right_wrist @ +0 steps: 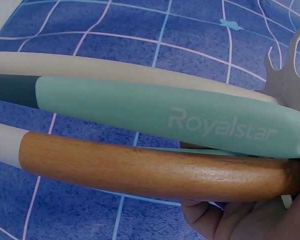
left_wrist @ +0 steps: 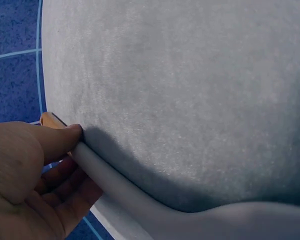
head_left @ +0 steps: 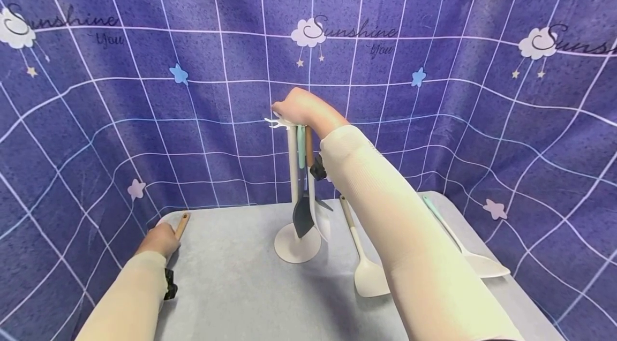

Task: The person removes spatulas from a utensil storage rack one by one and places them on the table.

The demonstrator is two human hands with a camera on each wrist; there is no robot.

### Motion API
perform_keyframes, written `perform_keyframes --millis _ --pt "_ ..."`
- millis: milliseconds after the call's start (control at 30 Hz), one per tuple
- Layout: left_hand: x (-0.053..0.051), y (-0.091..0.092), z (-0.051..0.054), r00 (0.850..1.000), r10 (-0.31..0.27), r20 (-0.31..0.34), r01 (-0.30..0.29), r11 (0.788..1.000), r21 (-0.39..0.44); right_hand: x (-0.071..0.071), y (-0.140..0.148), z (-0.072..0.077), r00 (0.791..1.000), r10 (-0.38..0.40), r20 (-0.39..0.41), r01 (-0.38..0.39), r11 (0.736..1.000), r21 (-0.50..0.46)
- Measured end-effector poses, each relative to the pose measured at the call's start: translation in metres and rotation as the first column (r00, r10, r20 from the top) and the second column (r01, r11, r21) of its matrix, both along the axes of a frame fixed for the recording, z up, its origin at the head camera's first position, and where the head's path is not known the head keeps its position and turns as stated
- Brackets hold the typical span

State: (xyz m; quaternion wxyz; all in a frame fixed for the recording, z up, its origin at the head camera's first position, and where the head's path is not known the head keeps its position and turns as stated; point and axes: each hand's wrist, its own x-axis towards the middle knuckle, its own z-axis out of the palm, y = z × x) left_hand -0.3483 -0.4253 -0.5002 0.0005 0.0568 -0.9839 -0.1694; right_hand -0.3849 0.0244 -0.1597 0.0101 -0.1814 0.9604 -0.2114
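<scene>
My left hand (head_left: pixel 161 239) pinches a pale-shafted utensil by its wooden handle (left_wrist: pixel 49 120) at the table's left edge; its head lies outside the left wrist view. At the top of a white utensil stand (head_left: pixel 293 169), my right hand (head_left: pixel 301 108) has its fingers curled round the upper end of a white utensil with a brown wooden handle (right_wrist: pixel 160 167). Beside that handle hangs a dark turner with a mint-green handle (right_wrist: pixel 155 112). White hooks (right_wrist: pixel 290 70) show by the hand. The grip is partly hidden behind the handles.
A white turner with a beige handle (head_left: pixel 371 279) lies on the grey table (head_left: pixel 231 277), right of the stand's round base (head_left: pixel 284 252). A white utensil with a mint handle (head_left: pixel 484 266) lies near the right edge. Purple gridded cloth (head_left: pixel 231 62) surrounds the table.
</scene>
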Motion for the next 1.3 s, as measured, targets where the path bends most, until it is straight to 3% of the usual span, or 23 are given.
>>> perform_keyframes --millis 100,333,400,500,533,567,633,733,767,800,833,900,1000,1067,1100,1167,1200,1300 --pt "0.002 0.0 0.001 1.0 -0.008 -0.012 0.008 1.0 0.004 -0.002 0.001 -0.002 1.0 0.003 -0.008 -0.003 1.0 -0.005" --pt "0.002 0.002 0.004 0.999 0.005 0.044 -0.005 1.0 0.015 -0.007 0.001 -0.004 1.0 0.011 -0.019 -0.011 1.0 -0.011" --pt "0.0 0.003 0.004 0.999 0.02 0.044 -0.02 1.0 0.002 -0.005 0.001 -0.003 1.0 0.01 -0.02 -0.01 1.0 -0.011" --pt "-0.006 0.006 0.004 0.996 0.087 0.023 -0.087 0.996 -0.013 -0.002 0.0 -0.003 1.0 0.012 -0.028 -0.013 1.0 -0.021" --pt "-0.008 0.008 0.005 0.994 0.106 0.004 -0.106 0.994 -0.012 -0.003 0.0 -0.004 0.999 0.013 -0.033 -0.014 1.0 -0.027" --pt "-0.01 0.011 0.006 0.993 0.119 -0.02 -0.12 0.993 -0.007 -0.017 0.0 -0.008 1.0 0.01 -0.027 -0.011 0.999 -0.041" --pt "-0.013 0.02 0.013 0.989 0.118 -0.085 -0.118 0.993 0.0 -0.018 0.0 -0.01 0.999 0.012 -0.034 -0.013 0.999 -0.051" --pt "-0.018 0.042 0.03 0.977 0.033 -0.21 -0.036 0.999 -0.01 -0.02 0.0 -0.011 0.999 0.006 -0.033 -0.008 0.999 -0.05" --pt "-0.019 0.052 0.039 0.969 0.002 -0.246 -0.007 1.0 -0.017 -0.02 0.001 -0.011 1.0 0.004 -0.031 -0.006 0.999 -0.049" --pt "-0.021 0.062 0.046 0.958 -0.028 -0.285 0.022 0.999 -0.025 -0.007 0.001 -0.007 0.999 0.009 -0.041 -0.011 0.999 -0.041" --pt "-0.023 0.073 0.055 0.948 -0.054 -0.315 0.047 0.998 -0.031 -0.009 0.002 -0.008 0.999 0.007 -0.04 -0.009 0.999 -0.04" --pt "-0.026 0.095 0.073 0.921 -0.1 -0.377 0.092 0.995 -0.04 -0.018 0.001 -0.01 0.999 0.005 -0.041 -0.006 0.999 -0.037" --pt "-0.026 0.129 0.1 0.878 -0.144 -0.456 0.155 0.988 -0.015 -0.048 -0.001 -0.02 0.998 -0.014 -0.054 0.013 1.0 -0.022" --pt "-0.023 0.151 0.118 0.838 -0.158 -0.522 0.196 0.981 0.017 -0.072 -0.003 -0.027 0.999 -0.029 -0.047 0.028 1.0 -0.009" --pt "-0.021 0.162 0.126 0.811 -0.163 -0.562 0.219 0.975 0.033 -0.082 -0.003 -0.029 0.998 -0.033 -0.044 0.033 0.999 -0.004" --pt "-0.016 0.184 0.142 0.738 -0.168 -0.653 0.274 0.96 0.062 -0.09 -0.004 -0.032 0.999 -0.035 -0.039 0.035 0.999 -0.007" --pt "-0.013 0.194 0.15 0.691 -0.171 -0.702 0.306 0.949 0.07 -0.092 -0.005 -0.033 0.998 -0.037 -0.041 0.037 0.999 -0.008" --pt "-0.002 0.221 0.174 0.512 -0.176 -0.841 0.417 0.907 0.064 -0.075 -0.005 -0.03 0.998 -0.033 -0.056 0.031 0.999 -0.03"
